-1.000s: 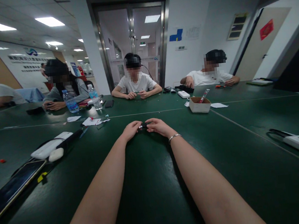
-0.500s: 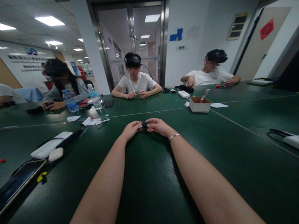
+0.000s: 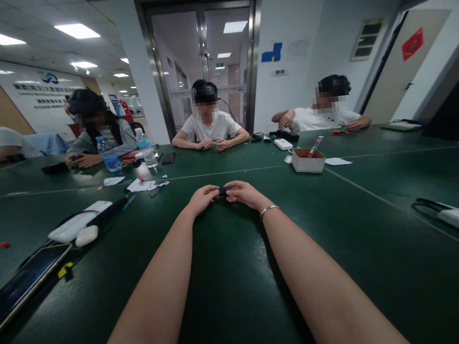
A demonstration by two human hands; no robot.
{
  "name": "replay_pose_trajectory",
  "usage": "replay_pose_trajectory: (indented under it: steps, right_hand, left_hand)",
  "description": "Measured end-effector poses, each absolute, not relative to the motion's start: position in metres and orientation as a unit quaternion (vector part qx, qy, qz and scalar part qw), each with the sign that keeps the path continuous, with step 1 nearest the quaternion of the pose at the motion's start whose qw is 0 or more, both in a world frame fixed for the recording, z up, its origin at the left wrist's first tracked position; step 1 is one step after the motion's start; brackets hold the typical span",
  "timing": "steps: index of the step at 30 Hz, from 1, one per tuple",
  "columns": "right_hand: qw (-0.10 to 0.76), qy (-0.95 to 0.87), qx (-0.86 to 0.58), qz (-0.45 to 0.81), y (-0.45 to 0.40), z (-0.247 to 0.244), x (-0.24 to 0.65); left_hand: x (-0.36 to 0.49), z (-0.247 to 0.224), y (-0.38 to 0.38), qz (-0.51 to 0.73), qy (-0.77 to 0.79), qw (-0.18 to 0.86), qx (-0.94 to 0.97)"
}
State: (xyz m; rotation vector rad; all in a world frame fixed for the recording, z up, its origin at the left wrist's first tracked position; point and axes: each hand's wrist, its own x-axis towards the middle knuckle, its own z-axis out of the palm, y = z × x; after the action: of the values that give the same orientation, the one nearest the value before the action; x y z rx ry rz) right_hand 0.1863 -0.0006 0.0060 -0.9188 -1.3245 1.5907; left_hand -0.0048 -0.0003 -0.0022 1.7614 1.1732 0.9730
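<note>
Left hand (image 3: 203, 200) and right hand (image 3: 245, 194) pinch, I see, one small black object (image 3: 222, 192) near frame centre, partly finger-hidden.

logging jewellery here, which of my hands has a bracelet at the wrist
Your right hand: a silver bracelet circles its wrist; your left hand has none.
</note>
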Motion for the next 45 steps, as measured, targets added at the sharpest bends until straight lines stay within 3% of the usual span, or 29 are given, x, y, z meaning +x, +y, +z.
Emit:
replay_pose_trajectory:
  steps: [45]
  right_hand:
    - [0.426, -0.525, -0.372, 0.636, -0.0007, 0.0063, 0.1854]
  left_hand:
    - [-0.0034, 0.0022, -0.0048, 0.377, 0.464, 0.412, 0.687]
